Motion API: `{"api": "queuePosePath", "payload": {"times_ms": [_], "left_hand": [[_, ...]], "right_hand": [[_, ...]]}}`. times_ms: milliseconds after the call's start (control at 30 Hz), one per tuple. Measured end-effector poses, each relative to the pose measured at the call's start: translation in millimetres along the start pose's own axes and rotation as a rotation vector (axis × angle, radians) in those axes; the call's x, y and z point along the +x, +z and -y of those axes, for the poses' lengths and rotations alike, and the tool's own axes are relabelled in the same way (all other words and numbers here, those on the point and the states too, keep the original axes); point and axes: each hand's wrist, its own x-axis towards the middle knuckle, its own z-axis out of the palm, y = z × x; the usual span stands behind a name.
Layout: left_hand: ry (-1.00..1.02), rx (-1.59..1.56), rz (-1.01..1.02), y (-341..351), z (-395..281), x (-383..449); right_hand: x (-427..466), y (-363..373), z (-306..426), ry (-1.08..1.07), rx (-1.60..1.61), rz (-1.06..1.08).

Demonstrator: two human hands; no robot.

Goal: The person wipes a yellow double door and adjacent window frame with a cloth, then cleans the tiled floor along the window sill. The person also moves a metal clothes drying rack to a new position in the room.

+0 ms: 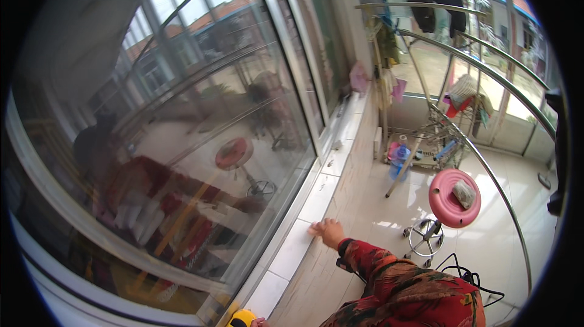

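My right hand (327, 232), in a red patterned sleeve, is at the edge of the white tiled window sill (292, 240), its fingers spread and nothing seen in it. Only the fingertips of my left hand (260, 322) show at the bottom edge, beside a yellow and black object (242, 318) at the near end of the sill; whether they grip it is not clear. A large sliding glass window (205, 144) in a metal frame rises along the sill and reflects the room.
A round pink stool (445, 208) on casters bears a grey cloth-like lump (464, 193). Black cable (474, 281) lies on the tiled floor. Curved metal rails (483, 144) span the right side. A blue plastic bottle (400, 162) stands by a cluttered rack. Dark clothes (422, 5) hang behind.
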Motion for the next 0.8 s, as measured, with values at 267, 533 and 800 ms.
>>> {"api": "queuePosePath", "payload": {"times_ms": [267,533,800], "left_hand": [[0.191,-0.038,0.201,55.2,-37.7,56.6],[0.397,-0.041,0.306,116.5,-113.4,112.4],[0.482,0.009,0.428,203.6,-212.7,164.8]], "right_hand": [[-100.0,9.4,-160.6,0.112,-0.139,0.461],[-210.2,-34.1,-227.4,0.750,0.190,0.694],[-236.3,-48.0,-271.5,0.845,0.377,0.809]]}}
